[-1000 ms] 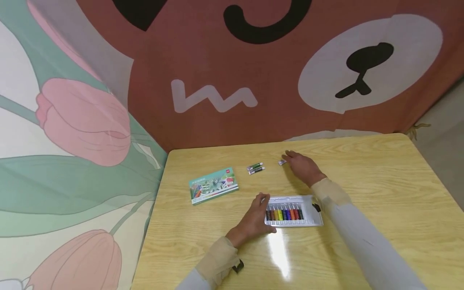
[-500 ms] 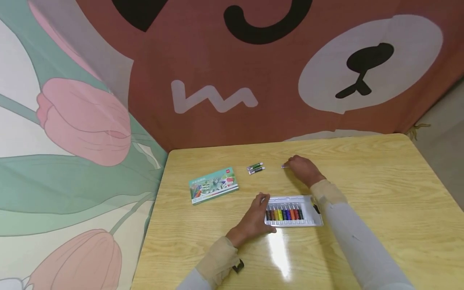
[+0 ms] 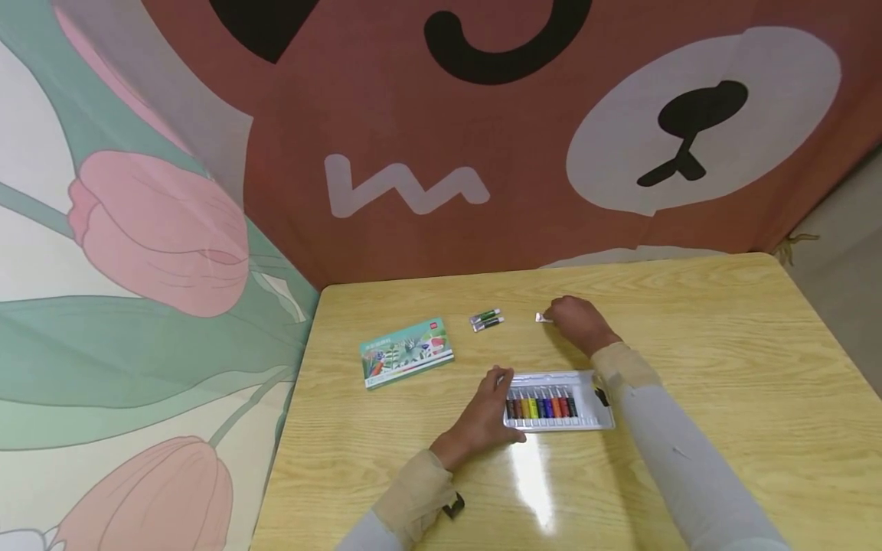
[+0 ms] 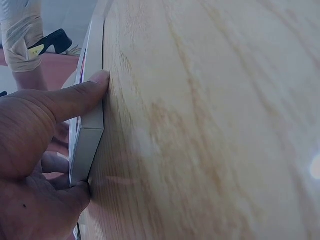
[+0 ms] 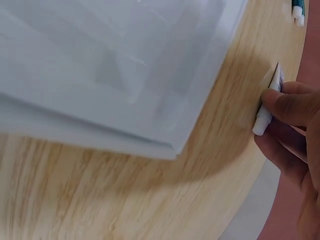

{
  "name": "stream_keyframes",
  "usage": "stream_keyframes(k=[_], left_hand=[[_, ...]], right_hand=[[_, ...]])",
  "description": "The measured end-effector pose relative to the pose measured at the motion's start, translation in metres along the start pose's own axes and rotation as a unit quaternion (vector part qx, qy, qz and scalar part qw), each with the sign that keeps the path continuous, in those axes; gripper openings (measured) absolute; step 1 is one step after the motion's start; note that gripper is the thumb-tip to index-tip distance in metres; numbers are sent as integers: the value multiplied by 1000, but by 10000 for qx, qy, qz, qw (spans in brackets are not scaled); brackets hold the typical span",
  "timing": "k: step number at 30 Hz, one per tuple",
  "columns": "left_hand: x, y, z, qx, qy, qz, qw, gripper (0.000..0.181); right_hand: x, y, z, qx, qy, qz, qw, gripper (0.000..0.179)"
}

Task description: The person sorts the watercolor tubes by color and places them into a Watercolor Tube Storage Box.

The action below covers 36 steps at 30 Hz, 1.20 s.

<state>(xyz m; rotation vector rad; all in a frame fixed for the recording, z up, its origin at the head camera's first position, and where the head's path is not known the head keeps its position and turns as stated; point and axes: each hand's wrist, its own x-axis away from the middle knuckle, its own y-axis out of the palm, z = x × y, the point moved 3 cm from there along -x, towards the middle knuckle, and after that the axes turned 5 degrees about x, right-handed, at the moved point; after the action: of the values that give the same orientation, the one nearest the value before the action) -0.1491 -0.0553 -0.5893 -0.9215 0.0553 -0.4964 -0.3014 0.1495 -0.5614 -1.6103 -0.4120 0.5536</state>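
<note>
Head cam: right hand [image 3: 577,323] is pinching a small white paint tube [image 3: 542,317] just behind the tray [image 3: 598,417]. Left hand [image 3: 482,417] is gripping the tray's left end. Tube's probably light and squishy, so I'd hold it mid-body.

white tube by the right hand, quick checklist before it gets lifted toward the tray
1. Right hand grips the white tube: ok, fingers pinch it in the right wrist view.
2. Tube off the table: cannot tell.
3. Left hand steadies the tray: ok, thumb and fingers clasp its left end.
4. Free slot in the tray: cannot tell; there is room right of the coloured tubes.
5. Two green tubes out of the path: ok, they lie left of the right hand.
</note>
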Motion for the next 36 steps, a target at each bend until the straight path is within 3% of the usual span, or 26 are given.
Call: stream_keyframes(k=[7,13,19,24,29,36], left_hand=[[0,0,0,40,24,58,10000,119],[0,1,0,62,56,90,9999,119],[0,-1,0,92,105,94,9999,119],[2,-2,-1,182,17,59,9998,119],[2,-2,-1,235,-61,69,9997,118],[1,-1,1,296,-28,65,9995,118]], right_hand=[[5,1,2,-369,236,-73,9990,17],[15,-2,1,-741,727,249,9943,16],[31,-13,-9,-1331,1525,575,9776,17],[49,-16,-23,-1797,1965,573,9622,21],[64,-20,-41,-2229,2249,540,9470,22],[88,-28,-58,-2315,2500,677,9377,21]])
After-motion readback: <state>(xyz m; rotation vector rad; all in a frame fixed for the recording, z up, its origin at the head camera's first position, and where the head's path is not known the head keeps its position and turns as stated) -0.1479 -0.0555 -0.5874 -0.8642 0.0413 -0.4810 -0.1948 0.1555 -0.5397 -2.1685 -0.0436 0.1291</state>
